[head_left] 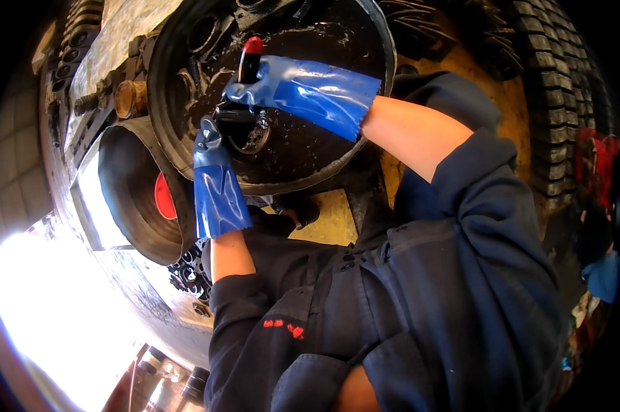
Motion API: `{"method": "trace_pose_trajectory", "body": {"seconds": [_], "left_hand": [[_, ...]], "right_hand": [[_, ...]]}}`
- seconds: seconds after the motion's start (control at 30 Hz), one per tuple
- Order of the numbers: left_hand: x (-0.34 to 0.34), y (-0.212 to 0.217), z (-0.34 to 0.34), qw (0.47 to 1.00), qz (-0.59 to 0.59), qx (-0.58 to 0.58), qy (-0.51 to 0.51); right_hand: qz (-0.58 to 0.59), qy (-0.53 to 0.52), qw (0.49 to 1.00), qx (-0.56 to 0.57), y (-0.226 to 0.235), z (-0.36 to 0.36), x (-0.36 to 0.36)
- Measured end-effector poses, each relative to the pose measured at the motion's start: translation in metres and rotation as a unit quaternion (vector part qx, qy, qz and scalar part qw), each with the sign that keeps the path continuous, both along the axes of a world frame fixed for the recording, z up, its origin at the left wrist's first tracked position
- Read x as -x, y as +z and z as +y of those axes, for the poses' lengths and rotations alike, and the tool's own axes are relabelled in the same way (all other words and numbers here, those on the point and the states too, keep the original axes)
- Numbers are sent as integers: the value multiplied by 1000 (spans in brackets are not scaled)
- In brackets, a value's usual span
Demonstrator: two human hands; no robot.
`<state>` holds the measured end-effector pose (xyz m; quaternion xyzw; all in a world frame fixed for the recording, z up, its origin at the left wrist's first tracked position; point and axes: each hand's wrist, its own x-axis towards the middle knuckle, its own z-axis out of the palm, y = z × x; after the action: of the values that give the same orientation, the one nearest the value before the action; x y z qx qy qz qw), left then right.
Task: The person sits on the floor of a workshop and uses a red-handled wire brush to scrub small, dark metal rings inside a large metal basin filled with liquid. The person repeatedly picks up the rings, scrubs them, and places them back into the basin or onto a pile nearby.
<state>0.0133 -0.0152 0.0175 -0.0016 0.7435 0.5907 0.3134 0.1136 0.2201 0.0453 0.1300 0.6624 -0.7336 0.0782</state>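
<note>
Both my hands wear long blue rubber gloves and are over a wide dark basin with murky black liquid and metal parts in it. In my right hand is a black tool handle with a red end, pointing up and away; the tool's working end is hidden. My left hand is closed at the edge of a dark, wet metal part, just below the right hand. The glove covers part of that grip. A ring-shaped wet part lies partly under it.
Other metal parts lie at the basin's far left. An empty-looking metal drum with a red disc inside tilts beside it. A rusty cylinder and more parts stand left. A big tyre stands at right.
</note>
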Motion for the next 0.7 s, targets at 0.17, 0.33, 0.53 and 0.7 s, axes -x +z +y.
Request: {"method": "trace_pose_trajectory", "body": {"seconds": [0.17, 0.33, 0.53, 0.7], "left_hand": [[-5, 2, 2, 998, -1, -55, 36], [-4, 9, 11, 998, 13, -42, 38], [-1, 19, 6, 997, 47, 13, 64], [-38, 53, 26, 975, 109, 191, 38]], "right_hand": [[-73, -126, 989, 4, -10, 11, -18], [78, -180, 968, -160, -20, 24, -55], [-199, -211, 956, 39, 7, 3, -46], [-70, -171, 979, 89, -48, 5, -6]]}}
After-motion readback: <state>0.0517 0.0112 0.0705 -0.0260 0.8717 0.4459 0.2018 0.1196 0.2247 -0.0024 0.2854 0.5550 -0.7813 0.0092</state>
